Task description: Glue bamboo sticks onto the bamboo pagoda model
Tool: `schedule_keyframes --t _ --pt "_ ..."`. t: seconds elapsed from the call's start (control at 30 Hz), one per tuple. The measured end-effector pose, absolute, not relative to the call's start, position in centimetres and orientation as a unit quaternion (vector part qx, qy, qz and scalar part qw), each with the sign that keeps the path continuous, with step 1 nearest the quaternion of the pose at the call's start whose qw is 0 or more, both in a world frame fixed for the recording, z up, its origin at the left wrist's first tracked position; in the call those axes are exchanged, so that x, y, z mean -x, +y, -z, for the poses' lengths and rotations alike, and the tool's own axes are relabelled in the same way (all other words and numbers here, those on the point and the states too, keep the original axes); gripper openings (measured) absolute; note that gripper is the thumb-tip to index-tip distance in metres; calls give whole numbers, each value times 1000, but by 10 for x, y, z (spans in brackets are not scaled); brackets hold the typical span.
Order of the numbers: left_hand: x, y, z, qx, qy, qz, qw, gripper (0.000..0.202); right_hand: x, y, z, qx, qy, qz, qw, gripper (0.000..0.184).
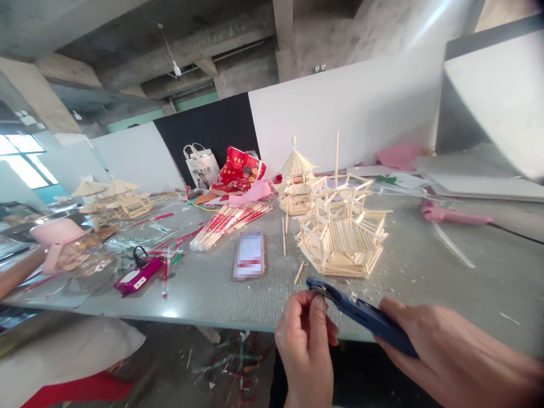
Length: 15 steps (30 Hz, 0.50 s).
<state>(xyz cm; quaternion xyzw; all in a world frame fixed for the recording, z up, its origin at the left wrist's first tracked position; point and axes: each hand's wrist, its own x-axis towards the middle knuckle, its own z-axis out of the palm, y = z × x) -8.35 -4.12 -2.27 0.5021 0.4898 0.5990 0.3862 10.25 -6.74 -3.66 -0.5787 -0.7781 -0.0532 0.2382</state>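
Note:
My right hand is wrapped round the handles of dark blue hand cutters, whose head points up and left. Close against that head, my left hand has thumb and fingers pinched together; what they hold is hidden. Just beyond stands an open, many-sided frame built of thin wooden sticks, with one tall stick rising at its back. Behind it is a small stick pavilion with a pointed roof. A short cut stick lies on the table left of the frame.
A phone lies left of the frame, near bundled wooden sticks. A purple power strip is further left, beside a co-worker's arm. At right lies a pink glue gun with a cord. Red and white bags stand behind.

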Motion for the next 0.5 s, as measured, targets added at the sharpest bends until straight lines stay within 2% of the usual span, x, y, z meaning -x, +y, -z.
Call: schedule_keyframes --t 0.07,0.13,0.2,0.3,0.5 --pt "85 -42 22 -508 498 -600 365 26 -99 -64 21 589 -793 -9 158 14" --pt "86 -41 21 -495 487 -600 397 26 -99 -61 10 591 -796 -35 124 11" --pt "88 -38 19 -459 445 -604 476 26 -101 -61 8 584 -801 -12 135 14" --pt "89 -33 19 -397 363 -608 584 25 -108 -63 16 569 -801 66 175 34" --pt "88 -29 24 -360 299 -603 646 22 -107 -69 29 536 -807 134 211 40"
